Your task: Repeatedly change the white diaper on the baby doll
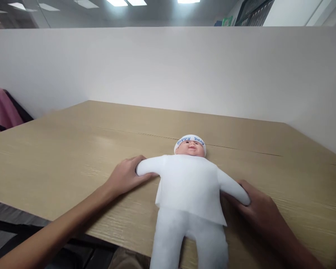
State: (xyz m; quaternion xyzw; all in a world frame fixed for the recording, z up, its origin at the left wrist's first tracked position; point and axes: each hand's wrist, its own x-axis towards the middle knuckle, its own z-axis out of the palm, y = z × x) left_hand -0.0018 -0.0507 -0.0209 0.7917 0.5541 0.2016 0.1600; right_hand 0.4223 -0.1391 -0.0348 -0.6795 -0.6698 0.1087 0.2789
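Centrally: white-clad doll (190, 183), face up at the near part of the table (72, 145), contact beneath uncertain | left hand (127, 172) clasping one doll arm (151, 165), right hand (259, 207) clasping the other (235, 188) | hazard: uneven pulling might twist the doll | lettering: blue "Happy Baby" on white cap (190, 137)

A pale wood-grain table (58, 149) with thin dark seams (243, 150) across its surface spreads through most of the view, and a plain white partition (156, 67) rises along its far edge. Above the partition, bright rectangular lights (137, 2) shine from a grey ceiling (168, 13), with a small green object (227, 21) and a dark-framed panel (253, 14) toward the upper right. Pink fabric (1, 108) edged in black shows at the far left, and grey flooring (5, 211) lies below the table's near left edge.
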